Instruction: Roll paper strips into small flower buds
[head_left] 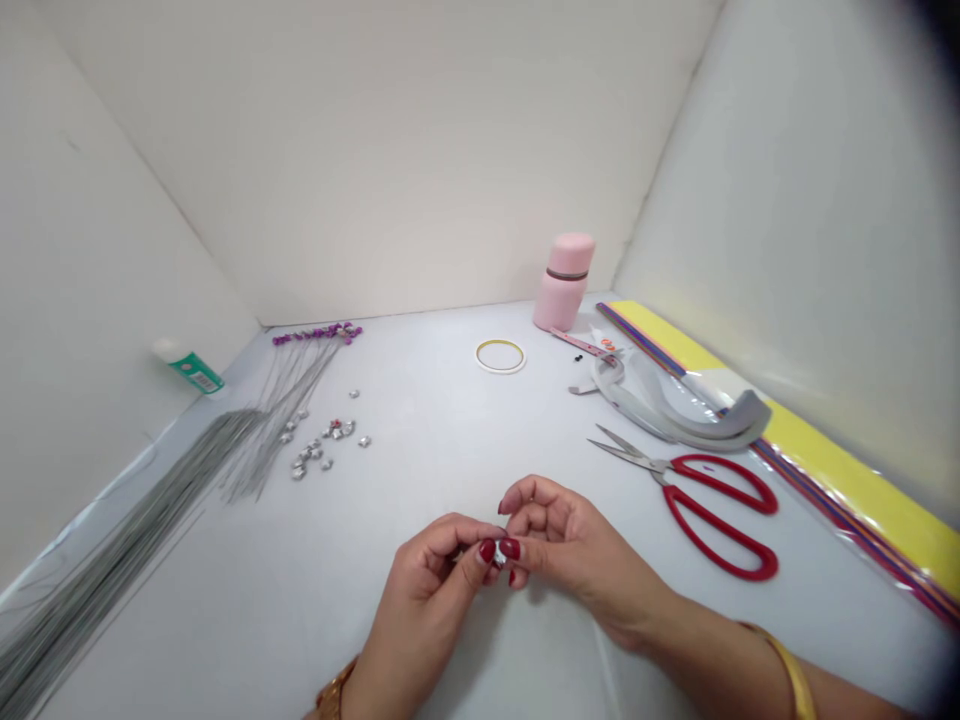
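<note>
Silver piece (499, 553) is pinched between the curled, nearly closed left hand (427, 590) and right hand (562, 540) above the white desk (450, 420).

Left hand (420, 600), one; right hand (570, 550), one; pinched foil piece (499, 555), one; scissors (664, 470), one pair; pink flask (562, 285), one; tape roll (500, 341), one; green-labelled bottle (196, 373), one; yellow paper pack (847, 450), one.

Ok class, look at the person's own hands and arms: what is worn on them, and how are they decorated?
The left hand has a gold-coloured metal band at the wrist. The right hand has a plain yellow-gold bangle on the forearm. The fingernails are painted dark red. No sleeves show.
</note>
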